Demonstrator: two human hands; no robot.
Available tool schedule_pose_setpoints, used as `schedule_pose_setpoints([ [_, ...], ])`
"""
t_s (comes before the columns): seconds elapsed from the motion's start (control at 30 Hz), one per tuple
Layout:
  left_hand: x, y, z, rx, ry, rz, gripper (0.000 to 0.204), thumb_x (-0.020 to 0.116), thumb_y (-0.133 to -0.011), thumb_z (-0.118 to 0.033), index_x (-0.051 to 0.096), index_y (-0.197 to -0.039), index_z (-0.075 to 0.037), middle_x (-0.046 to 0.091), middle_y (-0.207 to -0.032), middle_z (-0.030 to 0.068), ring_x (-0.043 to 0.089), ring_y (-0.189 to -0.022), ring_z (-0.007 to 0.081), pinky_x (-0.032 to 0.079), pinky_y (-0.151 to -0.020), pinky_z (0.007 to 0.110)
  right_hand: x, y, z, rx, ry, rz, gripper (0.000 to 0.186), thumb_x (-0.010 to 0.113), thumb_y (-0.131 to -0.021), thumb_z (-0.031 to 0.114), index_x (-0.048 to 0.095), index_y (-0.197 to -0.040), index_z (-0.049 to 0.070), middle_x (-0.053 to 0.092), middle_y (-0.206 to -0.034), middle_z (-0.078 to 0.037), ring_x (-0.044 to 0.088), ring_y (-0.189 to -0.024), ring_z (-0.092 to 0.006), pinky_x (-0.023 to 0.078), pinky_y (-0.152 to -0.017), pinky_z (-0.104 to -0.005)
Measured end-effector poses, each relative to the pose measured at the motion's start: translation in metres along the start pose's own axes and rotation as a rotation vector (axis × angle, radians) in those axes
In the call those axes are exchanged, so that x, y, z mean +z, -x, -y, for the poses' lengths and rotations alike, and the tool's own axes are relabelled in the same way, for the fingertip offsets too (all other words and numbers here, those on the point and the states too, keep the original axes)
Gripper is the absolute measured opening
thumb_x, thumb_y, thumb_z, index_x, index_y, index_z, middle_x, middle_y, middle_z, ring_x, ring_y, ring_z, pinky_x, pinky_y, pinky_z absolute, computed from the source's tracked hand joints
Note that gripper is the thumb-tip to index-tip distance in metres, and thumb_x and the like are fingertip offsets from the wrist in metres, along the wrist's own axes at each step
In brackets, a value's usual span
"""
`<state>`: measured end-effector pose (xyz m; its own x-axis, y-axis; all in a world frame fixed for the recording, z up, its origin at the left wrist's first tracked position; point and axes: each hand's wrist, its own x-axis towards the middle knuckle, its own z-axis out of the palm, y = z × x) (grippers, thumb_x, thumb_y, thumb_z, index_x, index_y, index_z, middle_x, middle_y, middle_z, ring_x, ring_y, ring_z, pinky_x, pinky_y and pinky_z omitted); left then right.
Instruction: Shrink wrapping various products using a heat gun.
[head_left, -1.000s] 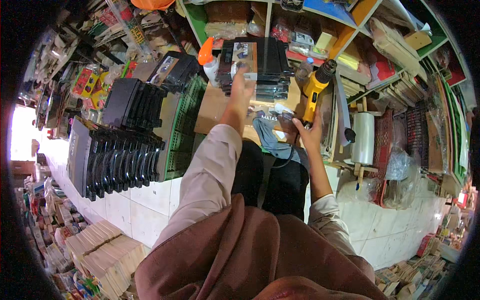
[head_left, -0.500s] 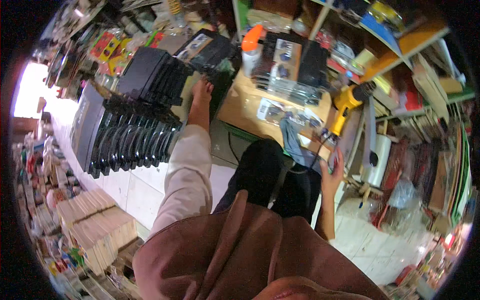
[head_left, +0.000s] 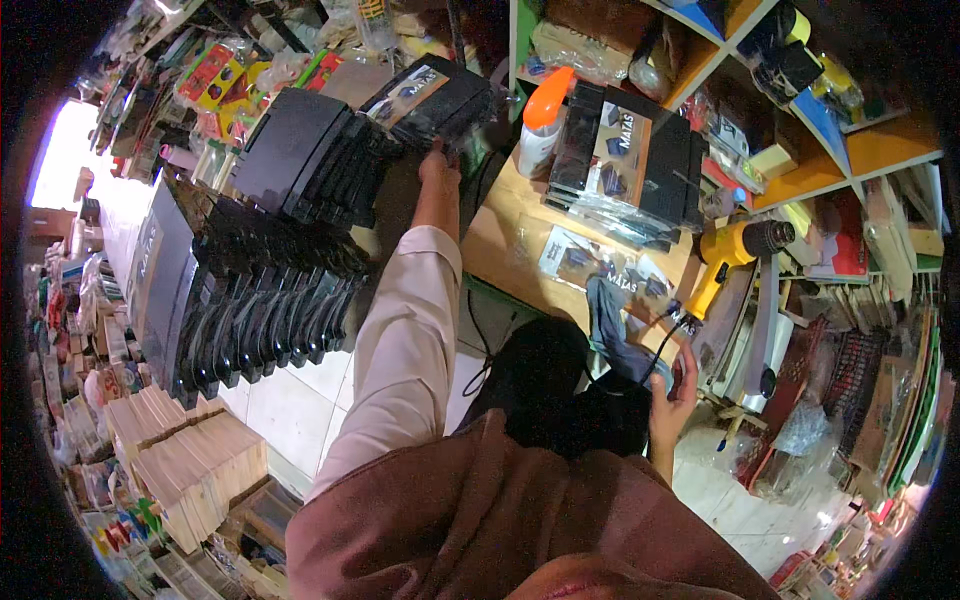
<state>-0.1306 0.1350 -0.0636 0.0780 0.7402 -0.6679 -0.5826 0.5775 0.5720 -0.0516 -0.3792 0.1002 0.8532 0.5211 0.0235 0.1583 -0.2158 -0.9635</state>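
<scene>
My left hand [head_left: 437,166] reaches forward to the near edge of a plastic-wrapped pack of black moulded pieces [head_left: 440,105] with a printed card on top. Its fingertips are lost against the dark pack, so I cannot see whether they grip it. To its left stand a stack of flat black pieces [head_left: 290,150] and a long row of glossy curved black pieces [head_left: 270,330]. My right hand [head_left: 677,395] is open, thumb and fingers apart, at the workbench's near right edge. Close to it are a grey cloth [head_left: 610,325] and a dark cable.
On the wooden workbench [head_left: 500,225] lie another wrapped black stack [head_left: 640,160], a white bottle with an orange cap [head_left: 541,125], printed cards [head_left: 570,255] and a yellow heat gun [head_left: 715,270]. Shelves [head_left: 840,170] rise at the right. Bundled pale slabs [head_left: 200,470] stand lower left.
The view has shifted, so the bench sits further right. My left hand has moved forward and right, up to the wrapped black pack. My right hand stays by the bench edge.
</scene>
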Motion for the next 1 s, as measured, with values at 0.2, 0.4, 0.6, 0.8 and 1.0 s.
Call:
schedule_pose_setpoints([
  [0.2,0.028,0.027,-0.017,-0.035,0.172,0.317,0.018,0.061,-0.079,-0.021,0.054,-0.088,-0.007,0.058,-0.078,0.0062,0.053,-0.064,0.0199,0.045,-0.053,0.031,0.006,0.000,0.010,-0.013,0.018,0.006,0.059,0.063,-0.071,0.006,0.038,-0.124,-0.001,0.038,-0.130,-0.014,0.034,-0.121,-0.0230,0.023,-0.101,-0.0332],
  [0.4,0.040,0.050,-0.037,-0.175,0.288,0.331,0.013,0.057,-0.081,-0.016,0.050,-0.085,-0.005,0.054,-0.071,0.0081,0.053,-0.063,0.0202,0.049,-0.057,0.032,0.012,0.005,0.018,-0.034,0.021,0.032,0.061,0.063,-0.070,0.004,0.037,-0.125,-0.002,0.037,-0.129,-0.015,0.035,-0.120,-0.0232,0.024,-0.102,-0.0335],
  [0.6,0.052,0.098,-0.043,-0.079,0.267,0.463,0.021,0.061,-0.078,-0.012,0.049,-0.092,-0.004,0.054,-0.078,0.0137,0.056,-0.064,0.0235,0.052,-0.058,0.034,0.015,0.011,0.037,-0.083,-0.022,0.066,0.062,0.064,-0.068,0.004,0.039,-0.123,-0.004,0.038,-0.128,-0.015,0.036,-0.119,-0.0236,0.026,-0.100,-0.0333],
  [0.8,0.060,0.161,-0.072,-0.170,0.283,0.522,0.027,0.063,-0.076,-0.011,0.046,-0.096,-0.004,0.047,-0.090,0.0140,0.053,-0.073,0.0210,0.050,-0.061,0.032,0.027,0.014,0.052,-0.145,-0.065,0.088,0.064,0.070,-0.066,0.013,0.041,-0.121,-0.003,0.040,-0.126,-0.016,0.037,-0.118,-0.0243,0.028,-0.099,-0.0337],
  [1.0,0.041,0.248,-0.084,-0.021,0.223,0.559,0.026,0.062,-0.077,-0.009,0.047,-0.096,-0.001,0.048,-0.091,0.0111,0.050,-0.084,0.0214,0.047,-0.075,0.033,0.067,-0.007,0.112,-0.387,-0.072,0.279,0.062,0.071,-0.068,0.019,0.043,-0.120,0.000,0.041,-0.127,-0.013,0.037,-0.119,-0.0254,0.029,-0.098,-0.0344],
])
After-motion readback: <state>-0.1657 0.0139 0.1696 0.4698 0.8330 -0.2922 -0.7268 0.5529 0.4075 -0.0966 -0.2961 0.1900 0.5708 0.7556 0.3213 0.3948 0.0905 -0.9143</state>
